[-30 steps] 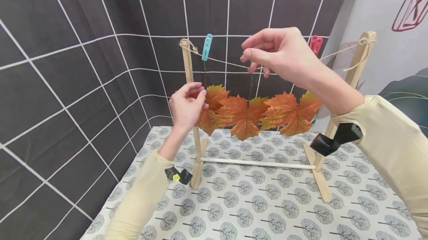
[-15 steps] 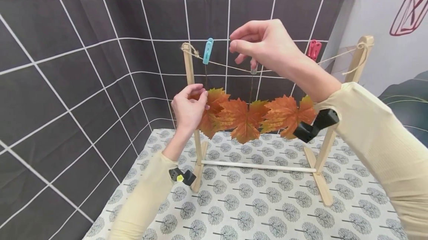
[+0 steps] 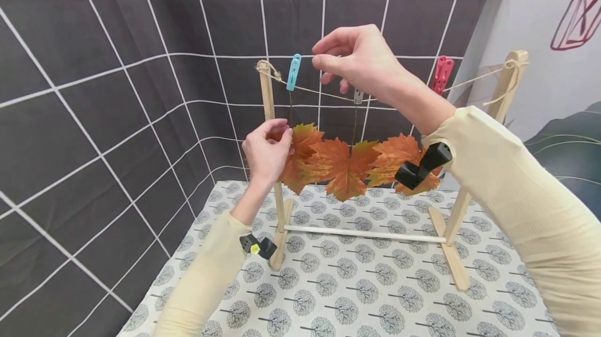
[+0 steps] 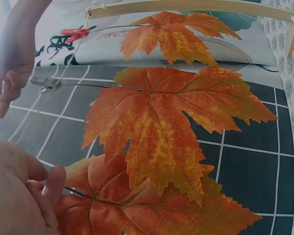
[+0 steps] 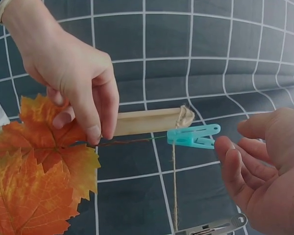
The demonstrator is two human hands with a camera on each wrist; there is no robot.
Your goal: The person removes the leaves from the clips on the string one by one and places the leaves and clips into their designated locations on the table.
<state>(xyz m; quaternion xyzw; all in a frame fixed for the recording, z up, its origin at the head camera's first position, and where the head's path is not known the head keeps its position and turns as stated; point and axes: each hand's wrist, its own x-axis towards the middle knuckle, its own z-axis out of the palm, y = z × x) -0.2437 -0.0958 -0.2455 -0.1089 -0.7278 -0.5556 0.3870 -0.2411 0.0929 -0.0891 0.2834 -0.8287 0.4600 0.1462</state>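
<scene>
Three orange artificial maple leaves hang by thin stems from a string (image 3: 324, 93). My left hand (image 3: 266, 152) pinches the stem of the leftmost leaf (image 3: 300, 170); in the right wrist view, thumb and finger meet on that stem (image 5: 120, 142). A blue clothespin (image 3: 293, 72) holds its upper end at the string. My right hand (image 3: 359, 60) is raised just right of this clothespin, fingers loosely bent, holding nothing, apart from it. The middle leaf (image 3: 346, 170) hangs from a grey clothespin (image 3: 358, 96), partly behind the right hand. My right forearm partly covers the right leaf (image 3: 394, 157).
The string runs between two wooden posts (image 3: 507, 84), joined low down by a white rod (image 3: 366, 233). A red clothespin (image 3: 441, 74) grips the string near the right post. The stand is on a tree-patterned cloth (image 3: 328, 300), before a dark gridded backdrop (image 3: 225, 24).
My right hand has moved left and slightly up, toward the blue clothespin, uncovering the grey clothespin. The left hand stays at the leftmost leaf's stem.
</scene>
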